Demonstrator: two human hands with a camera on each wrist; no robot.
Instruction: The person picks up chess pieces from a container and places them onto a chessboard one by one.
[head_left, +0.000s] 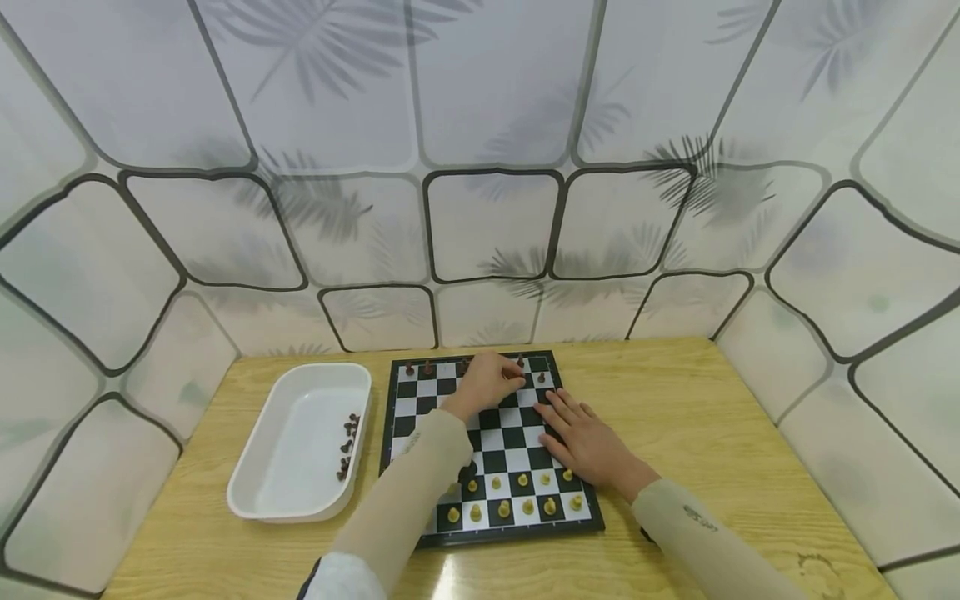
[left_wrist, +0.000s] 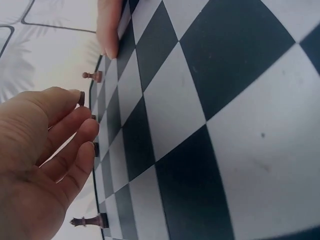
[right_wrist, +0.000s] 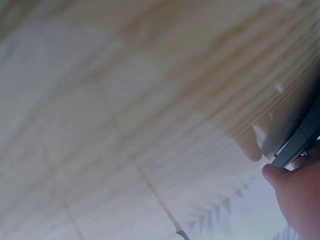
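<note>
My left hand (head_left: 486, 385) reaches over the far rows of a black-and-white chessboard (head_left: 517, 459). Thumb and fingertips pinch a small dark brown chess piece (left_wrist: 81, 98), mostly hidden behind them, its dark base showing. My right hand (head_left: 588, 442) lies with fingers spread on the board's right edge. Along the far rows stand brown pieces, among them a pawn (left_wrist: 93, 76) beyond the left fingertips and a crowned piece (left_wrist: 89, 221) below the hand in the left wrist view. Yellow pieces (head_left: 504, 507) stand in two rows at the near side, partly behind my left sleeve.
Left of the board sits a white plastic tray (head_left: 251, 450) with several brown pieces (head_left: 346, 447) along its right side. Board and tray rest on a wooden table (head_left: 675, 400). Patterned curtain walls (head_left: 495, 225) enclose the table's back and sides.
</note>
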